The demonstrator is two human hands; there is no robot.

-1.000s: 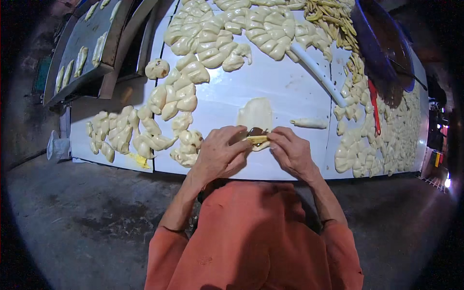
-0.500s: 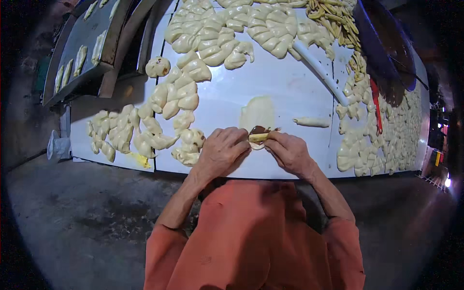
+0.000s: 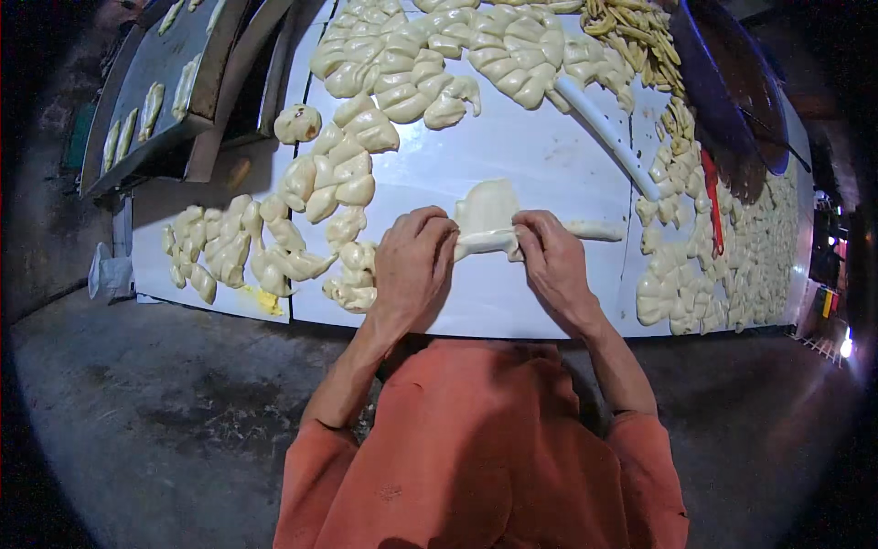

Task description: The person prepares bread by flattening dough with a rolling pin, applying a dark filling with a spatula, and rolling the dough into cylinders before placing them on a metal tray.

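Observation:
A flat piece of pale dough (image 3: 487, 203) lies on the white tabletop in front of me, its near end folded over into a roll. My left hand (image 3: 416, 265) grips the left end of that roll with bent fingers. At its right end, the thumb and fingers of my right hand (image 3: 552, 267) pinch the dough. The filling inside is covered by the dough. A finished-looking dough roll (image 3: 596, 231) lies just beyond my right hand, close to its fingers.
Many dough pieces (image 3: 343, 178) lie to the left and far side. A white rod (image 3: 608, 137) slants across the right. Beyond it are yellow strips (image 3: 631, 41), a red-handled tool (image 3: 712, 201) and a blue tub (image 3: 732, 82) with brown paste. Metal trays (image 3: 151, 101) with rolls stand far left.
The near end of the dough has been folded over the yellow strip and brown paste, hiding them. Both hands have moved slightly away from me, now at the roll's two ends.

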